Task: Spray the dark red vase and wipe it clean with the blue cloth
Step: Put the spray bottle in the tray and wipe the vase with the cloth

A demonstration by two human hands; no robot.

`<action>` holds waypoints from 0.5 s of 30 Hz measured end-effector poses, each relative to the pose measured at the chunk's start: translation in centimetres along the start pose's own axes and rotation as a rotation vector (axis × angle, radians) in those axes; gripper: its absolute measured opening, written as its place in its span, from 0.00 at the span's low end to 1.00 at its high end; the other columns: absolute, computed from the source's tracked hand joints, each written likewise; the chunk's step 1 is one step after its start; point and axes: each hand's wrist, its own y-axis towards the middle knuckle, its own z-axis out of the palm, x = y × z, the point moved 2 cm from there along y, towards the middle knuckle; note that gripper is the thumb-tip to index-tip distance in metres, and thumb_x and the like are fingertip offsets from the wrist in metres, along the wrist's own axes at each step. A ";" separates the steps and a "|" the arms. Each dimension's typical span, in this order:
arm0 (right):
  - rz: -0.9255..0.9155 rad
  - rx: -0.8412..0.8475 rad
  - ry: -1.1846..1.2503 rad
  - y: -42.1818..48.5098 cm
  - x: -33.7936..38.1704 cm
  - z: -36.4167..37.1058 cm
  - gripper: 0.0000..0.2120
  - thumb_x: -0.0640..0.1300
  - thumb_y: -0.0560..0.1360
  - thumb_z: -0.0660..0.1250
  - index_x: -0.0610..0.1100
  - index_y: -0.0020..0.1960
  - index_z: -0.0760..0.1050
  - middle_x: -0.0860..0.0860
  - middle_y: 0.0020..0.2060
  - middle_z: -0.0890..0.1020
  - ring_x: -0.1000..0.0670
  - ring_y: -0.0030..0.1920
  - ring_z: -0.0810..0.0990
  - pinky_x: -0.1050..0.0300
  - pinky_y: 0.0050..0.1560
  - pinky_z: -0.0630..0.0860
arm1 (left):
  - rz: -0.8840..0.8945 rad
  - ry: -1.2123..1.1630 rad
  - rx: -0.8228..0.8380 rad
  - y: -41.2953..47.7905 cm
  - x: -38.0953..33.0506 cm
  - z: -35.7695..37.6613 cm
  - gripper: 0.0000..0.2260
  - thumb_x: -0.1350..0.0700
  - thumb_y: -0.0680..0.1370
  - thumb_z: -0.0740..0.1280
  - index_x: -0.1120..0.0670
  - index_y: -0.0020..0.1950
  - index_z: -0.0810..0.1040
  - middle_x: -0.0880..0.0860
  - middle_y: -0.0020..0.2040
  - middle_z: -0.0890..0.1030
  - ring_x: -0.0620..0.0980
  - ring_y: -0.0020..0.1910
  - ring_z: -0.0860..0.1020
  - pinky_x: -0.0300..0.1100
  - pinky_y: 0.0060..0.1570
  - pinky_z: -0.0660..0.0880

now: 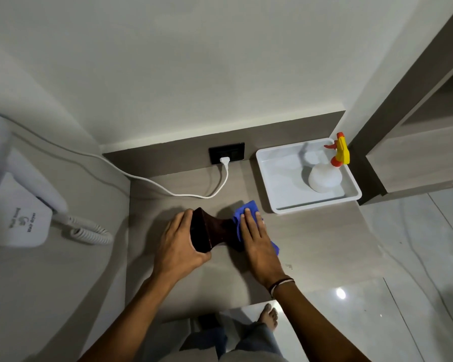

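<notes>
Two hands on the dark red vase (215,231), tipped on its side on the counter (311,239) — wiping stage.

Left hand (179,244) curls round the wide end, fingers closed on it. Right hand (255,236) lies flat, fingers extended, pressing the blue cloth (242,209) against the other end. Spray bottle (327,171) stands in the white tray (277,205), well apart. Likely risks: a sprayed surface may be slick, so a hard push from the cloth side could slide or roll the vase out of the left grip; narrow waist looks like the weak point. White cable (183,193) trails just behind the vase.
</notes>
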 end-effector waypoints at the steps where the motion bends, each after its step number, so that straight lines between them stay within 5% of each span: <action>1: 0.012 0.021 0.105 -0.2 1.3 0.0 0.46 0.31 0.83 0.64 0.46 0.88 0.37 0.50 0.84 0.29 0.42 0.87 0.33 0.40 0.88 0.55 | 0.003 0.012 0.000 0.2 -0.3 0.0 0.47 0.47 0.57 0.82 0.53 0.75 0.70 0.54 0.68 0.78 0.59 0.64 0.78 0.52 0.60 0.78; 4: -0.110 -0.020 0.420 -1.1 5.9 -0.2 0.41 0.40 0.83 0.60 0.49 0.89 0.40 0.51 0.88 0.37 0.47 0.89 0.37 0.47 0.89 0.47 | 0.012 0.015 0.013 0.4 -1.0 -0.2 0.48 0.48 0.56 0.82 0.52 0.74 0.69 0.55 0.68 0.78 0.61 0.65 0.78 0.53 0.61 0.78; 7: -0.253 -0.047 0.299 -1.2 5.7 0.4 0.47 0.28 0.77 0.64 0.42 0.88 0.43 0.46 0.88 0.40 0.43 0.89 0.40 0.48 0.89 0.45 | -0.001 0.019 0.046 0.5 -0.6 -0.6 0.48 0.48 0.57 0.81 0.53 0.76 0.70 0.55 0.69 0.78 0.60 0.66 0.78 0.53 0.62 0.77; 11: -0.021 0.010 0.064 -0.6 0.2 -0.1 0.50 0.24 0.78 0.64 0.44 0.88 0.38 0.49 0.84 0.29 0.41 0.87 0.33 0.42 0.88 0.51 | -0.015 0.036 0.058 0.2 -0.7 -1.0 0.50 0.47 0.59 0.83 0.53 0.79 0.68 0.53 0.71 0.76 0.58 0.69 0.76 0.52 0.65 0.76; 15: -0.100 -0.003 0.349 -0.1 3.9 -0.8 0.45 0.27 0.78 0.64 0.42 0.88 0.45 0.48 0.87 0.39 0.42 0.89 0.40 0.41 0.89 0.49 | -0.021 0.065 0.058 0.3 -1.6 -0.8 0.49 0.45 0.59 0.81 0.53 0.78 0.69 0.54 0.71 0.76 0.59 0.68 0.76 0.52 0.64 0.76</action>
